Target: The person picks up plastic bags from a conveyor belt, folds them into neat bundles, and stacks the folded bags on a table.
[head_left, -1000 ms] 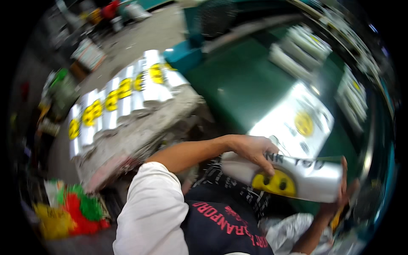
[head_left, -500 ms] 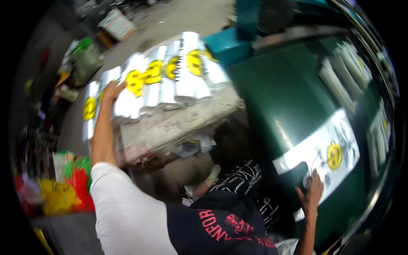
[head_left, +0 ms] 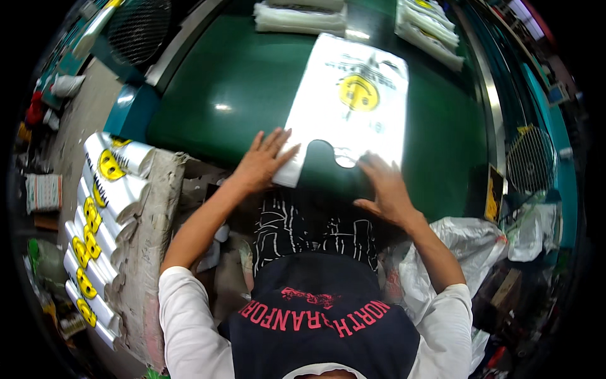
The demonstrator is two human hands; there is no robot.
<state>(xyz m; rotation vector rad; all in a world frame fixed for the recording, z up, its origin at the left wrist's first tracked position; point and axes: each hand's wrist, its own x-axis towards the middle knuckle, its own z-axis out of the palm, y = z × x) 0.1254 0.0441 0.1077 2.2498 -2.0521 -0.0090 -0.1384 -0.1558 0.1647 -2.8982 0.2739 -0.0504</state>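
Note:
A stack of flat white plastic bags (head_left: 353,107) with a yellow round print lies on the green table (head_left: 233,95), handles toward me. My left hand (head_left: 262,161) rests flat on the left handle, fingers spread. On the right handle lies my right hand (head_left: 385,189), also flat, fingers apart. Neither hand grips anything.
Rolled white bundles with yellow prints (head_left: 104,189) lie in a row on a worn bench (head_left: 151,252) at my left. More white bag stacks (head_left: 300,16) sit at the table's far edge. A loose plastic sack (head_left: 454,252) and a wire fan (head_left: 530,158) are at my right.
My left hand came off the rolled bundles at the left and now lies on the bag stack. The view swung from the bench to the green table.

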